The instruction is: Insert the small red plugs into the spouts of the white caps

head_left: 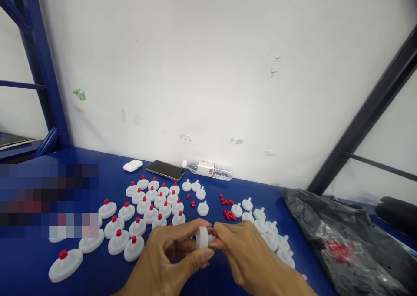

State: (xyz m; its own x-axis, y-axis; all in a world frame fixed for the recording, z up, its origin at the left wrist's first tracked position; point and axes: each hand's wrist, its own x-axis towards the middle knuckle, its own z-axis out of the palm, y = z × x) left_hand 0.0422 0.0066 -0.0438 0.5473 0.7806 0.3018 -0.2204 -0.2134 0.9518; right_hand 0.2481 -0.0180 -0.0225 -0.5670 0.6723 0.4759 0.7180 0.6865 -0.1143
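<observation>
Clamped by its wide rim between the thumb and fingers of the left hand [167, 254], a white lid [202, 238] is held on its side just above the blue table [260, 194]. The right hand [246, 252] has its fingertips together on the lid's narrow spout, hiding the tip. Left of the hands stand rows of white lids with red caps [150, 215]; beyond and to the right lie uncapped lids [282, 243] and loose red caps [230, 215]. A white case [133, 165], a phone [165, 170] and a clear bottle [206, 169] lie near the wall, a dark plastic bag [309, 220] at the right
</observation>
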